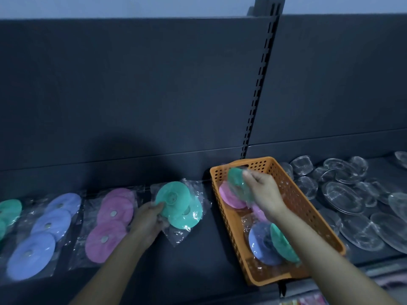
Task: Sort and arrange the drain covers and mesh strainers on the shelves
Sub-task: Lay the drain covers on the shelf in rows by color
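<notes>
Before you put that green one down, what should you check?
1. Grip of right hand on green cover: ok.
2. Colour matches green pile: ok.
3. Hold of left hand on that pile: ok.
4. Cover's bag unbroken: cannot tell.
5. Orange basket emptied: not ok, more covers lie inside.

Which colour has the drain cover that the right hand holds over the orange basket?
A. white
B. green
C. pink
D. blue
B: the right hand pinches a bagged green cover above the orange basket, while a pink cover and a blue cover lie inside the basket.
</notes>
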`<state>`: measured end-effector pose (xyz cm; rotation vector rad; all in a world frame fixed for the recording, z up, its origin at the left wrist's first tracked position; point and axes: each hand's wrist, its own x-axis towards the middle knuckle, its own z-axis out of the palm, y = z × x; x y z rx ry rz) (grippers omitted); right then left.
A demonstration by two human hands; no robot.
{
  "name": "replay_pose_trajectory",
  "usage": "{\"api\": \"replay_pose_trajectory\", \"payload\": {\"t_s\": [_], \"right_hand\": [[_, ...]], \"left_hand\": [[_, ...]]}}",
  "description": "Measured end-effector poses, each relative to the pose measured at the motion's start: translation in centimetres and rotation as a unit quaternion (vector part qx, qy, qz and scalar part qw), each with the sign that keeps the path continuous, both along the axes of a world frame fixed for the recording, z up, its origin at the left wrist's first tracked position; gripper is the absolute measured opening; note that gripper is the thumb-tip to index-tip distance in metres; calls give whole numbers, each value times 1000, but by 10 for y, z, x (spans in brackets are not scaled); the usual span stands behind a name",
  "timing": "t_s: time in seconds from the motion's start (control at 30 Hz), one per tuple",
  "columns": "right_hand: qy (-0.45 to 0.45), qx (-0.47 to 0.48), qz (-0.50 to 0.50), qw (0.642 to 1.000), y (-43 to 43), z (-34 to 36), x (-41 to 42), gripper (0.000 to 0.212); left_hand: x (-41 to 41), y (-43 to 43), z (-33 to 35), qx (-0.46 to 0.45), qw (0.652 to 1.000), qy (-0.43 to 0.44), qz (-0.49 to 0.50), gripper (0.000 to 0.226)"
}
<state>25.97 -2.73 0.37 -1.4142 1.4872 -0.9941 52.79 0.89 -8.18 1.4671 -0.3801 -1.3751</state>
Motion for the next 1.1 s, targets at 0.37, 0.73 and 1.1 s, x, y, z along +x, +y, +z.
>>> {"api": "replay_pose_trajectory", "payload": {"t_s": [0.37,0.73,1.1], "right_hand": [[-309,98,-21,946,36,9,61,23],[-234,15,-98,967,77,-38,101,29],[-329,-40,-110,937,72,-24,92,31]], "left_hand": [[6,14,10,-10,930,-331,-158,62],[22,53,7,-159,853,-441,-227,36],[33,53,4,-190,893,-395,-106,14]]}}
